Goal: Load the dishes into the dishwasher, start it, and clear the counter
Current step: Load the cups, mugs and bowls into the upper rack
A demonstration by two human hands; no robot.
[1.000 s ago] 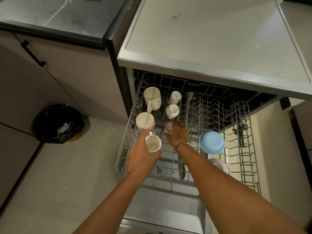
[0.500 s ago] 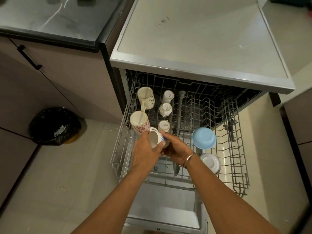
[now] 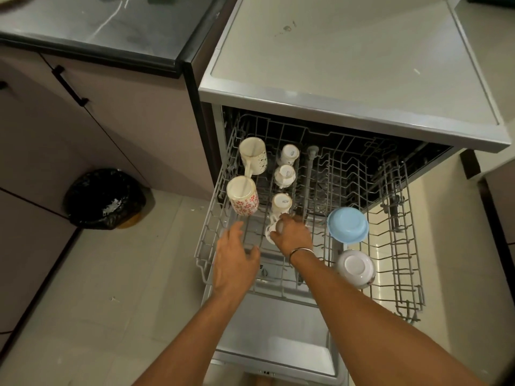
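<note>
Hold: right grip (image 3: 294, 235) curled round small white cup (image 3: 272, 229).
Free: left grip (image 3: 235, 254) spread, empty, at cup's 8 o'clock.
Location: cup in upper rack (image 3: 207, 247), 6 o'clock of inverted teacup (image 3: 281, 204).
Recommendation: seat mouth-down between tines before releasing.

- Your left hand (image 3: 234, 260) has let go of the small white ceramic cup (image 3: 270, 232) and now hovers open-fingered over the grey wire rack (image 3: 207, 240).
- Your right hand (image 3: 292, 236) has taken that cup and grips it down in the rack.
</note>
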